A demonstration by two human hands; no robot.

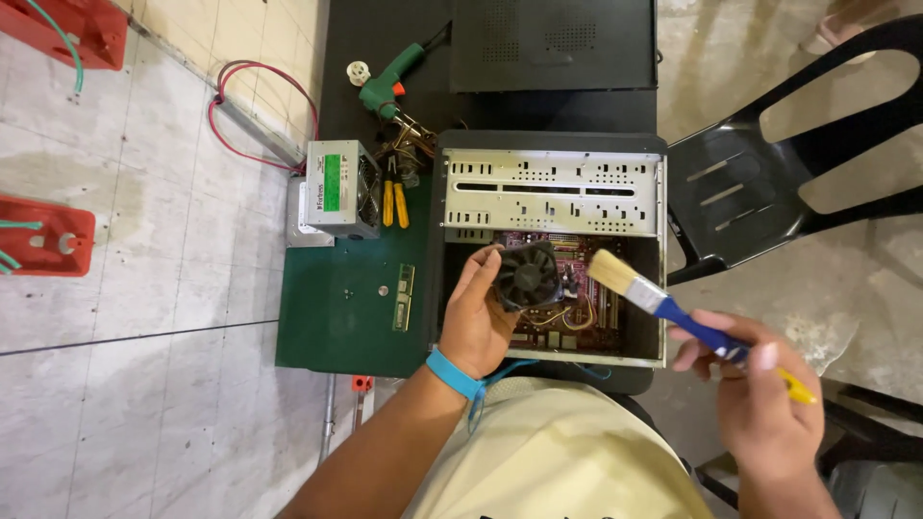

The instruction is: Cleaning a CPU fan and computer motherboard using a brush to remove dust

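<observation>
My left hand (473, 322) grips a small black cooling fan (528, 276) and holds it above the red motherboard (567, 317) inside an open desktop computer case (553, 192). A blue band sits on that wrist. My right hand (760, 384) holds a paintbrush (663, 303) with a blue and yellow handle. Its pale bristles point up-left and hover just right of the fan, over the case opening.
A grey power supply unit (338, 189), yellow-handled pliers (393, 200) and a memory stick (404, 298) lie on the green table (336, 317). A green glue gun (389, 82) lies at the back. A black plastic chair (798, 144) stands to the right. Red boxes (43, 235) sit on the floor at left.
</observation>
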